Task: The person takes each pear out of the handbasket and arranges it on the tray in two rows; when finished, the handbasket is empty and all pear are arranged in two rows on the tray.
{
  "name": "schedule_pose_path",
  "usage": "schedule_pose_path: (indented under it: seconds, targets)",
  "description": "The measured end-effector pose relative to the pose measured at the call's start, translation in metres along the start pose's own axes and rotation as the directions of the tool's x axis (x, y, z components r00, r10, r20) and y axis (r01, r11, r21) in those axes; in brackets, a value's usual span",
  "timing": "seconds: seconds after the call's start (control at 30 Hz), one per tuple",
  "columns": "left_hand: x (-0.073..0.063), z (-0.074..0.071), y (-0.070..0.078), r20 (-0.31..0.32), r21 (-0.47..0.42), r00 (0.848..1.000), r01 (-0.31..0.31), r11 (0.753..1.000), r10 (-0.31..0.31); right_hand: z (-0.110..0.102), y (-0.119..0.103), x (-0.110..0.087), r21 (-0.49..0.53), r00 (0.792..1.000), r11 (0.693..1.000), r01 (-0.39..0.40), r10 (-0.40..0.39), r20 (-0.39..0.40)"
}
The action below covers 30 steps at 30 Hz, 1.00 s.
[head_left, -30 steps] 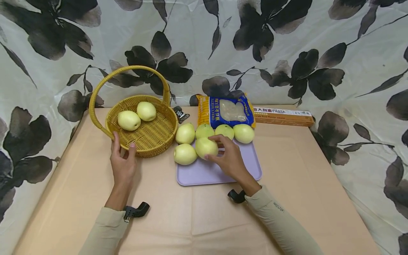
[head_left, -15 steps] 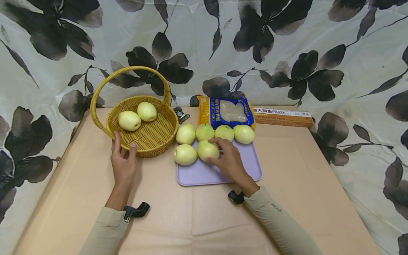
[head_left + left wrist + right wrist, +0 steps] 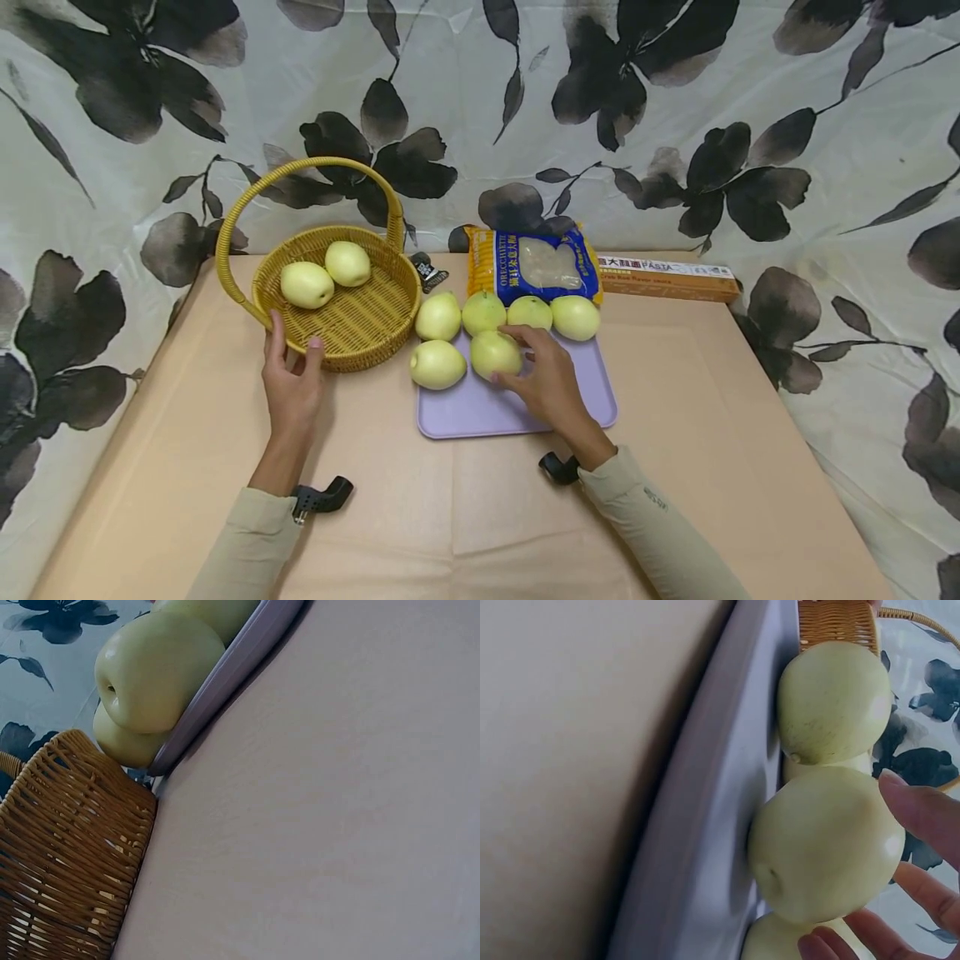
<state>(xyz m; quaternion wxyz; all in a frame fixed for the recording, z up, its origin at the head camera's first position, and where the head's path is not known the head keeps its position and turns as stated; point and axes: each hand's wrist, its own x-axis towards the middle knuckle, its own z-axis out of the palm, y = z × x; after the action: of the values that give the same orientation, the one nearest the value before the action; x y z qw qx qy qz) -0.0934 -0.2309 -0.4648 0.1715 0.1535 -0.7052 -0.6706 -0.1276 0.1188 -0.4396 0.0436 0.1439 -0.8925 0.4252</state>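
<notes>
In the head view my left hand [image 3: 291, 387] holds the near left side of a yellow wicker basket [image 3: 360, 360], thumb and index finger against its wall; the other fingers are mostly hidden. Two pale green apples [image 3: 307, 285] lie inside the basket, towards its left and back. My right hand [image 3: 551, 383] grips another pale green apple [image 3: 495, 355] between thumb and fingers, low over the lilac tray [image 3: 480, 412]. The right wrist view shows this held apple [image 3: 825, 844] with fingertips at its side. An apple [image 3: 437, 365] sits just left of it, and several more line the tray's back edge.
Behind the apples lies a blue and yellow pasta bag [image 3: 543, 265]. An orange-brown pasta box [image 3: 667, 279] extends to its right. A small black packet [image 3: 428, 272] lies between basket and bag. A floral cloth [image 3: 465, 100] hangs behind the table.
My right hand has shifted slightly to the right with its apple, widening the gap to the apple on the left. My left hand and the basket stay in place.
</notes>
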Motion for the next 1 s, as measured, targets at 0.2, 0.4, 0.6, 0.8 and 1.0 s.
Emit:
schedule_pose_path:
  seconds: [0.2, 0.4, 0.6, 0.8, 1.0]
  targets:
    - [0.001, -0.002, -0.003, 0.003, -0.010, 1.000, -0.004, 1.000, 0.004, 0.002, -0.009, 0.000, -0.033, 0.998, 0.999, 0.025, -0.027, -0.058]
    - [0.001, -0.004, -0.003, 0.001, -0.019, 1.000, -0.020, 1.000, 0.020, 0.012, -0.032, 0.011, 0.020, 0.992, 0.996, 0.085, -0.083, -0.095]
    - [0.001, -0.004, -0.004, 0.001, 0.000, 0.999, -0.038, 0.999, 0.038, 0.030, -0.061, 0.028, 0.072, 0.982, 0.981, 0.177, -0.171, -0.085]
    - [0.000, -0.001, -0.006, 0.005, 0.010, 0.999, -0.054, 0.998, 0.054, 0.052, -0.093, 0.048, 0.135, 0.969, 0.960, 0.246, -0.240, -0.058]
    - [0.002, -0.001, -0.006, 0.005, 0.010, 0.998, -0.063, 0.998, 0.063, 0.082, -0.121, 0.071, 0.108, 0.960, 0.954, 0.279, -0.280, -0.009]
